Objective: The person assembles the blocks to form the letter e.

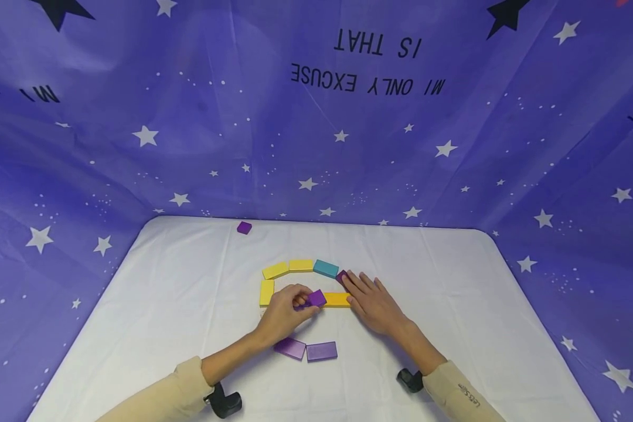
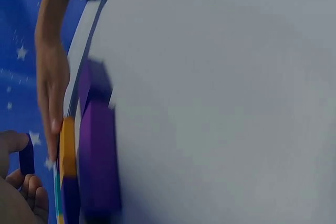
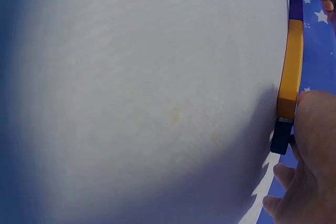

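Observation:
My left hand [image 1: 283,316] pinches a small purple block [image 1: 317,298] between thumb and fingers, above the row of blocks on the table. In the left wrist view that same block [image 2: 26,154] shows dark at the fingertips. My right hand [image 1: 375,303] lies with fingers outstretched, its fingertips on a dark purple block [image 1: 341,276] beside a teal block [image 1: 326,268]. An orange block [image 1: 337,300] reaches from under the held block to the right thumb. In the right wrist view a dark block [image 3: 282,136] sits at the end of the orange one.
Yellow blocks [image 1: 301,265] continue the curve leftward from the teal one, one standing lengthwise at the left side [image 1: 266,292]. Nearer me lie two purple blocks [image 1: 322,351] end to end. Another purple block [image 1: 244,227] lies near the far edge of the white table [image 1: 190,281].

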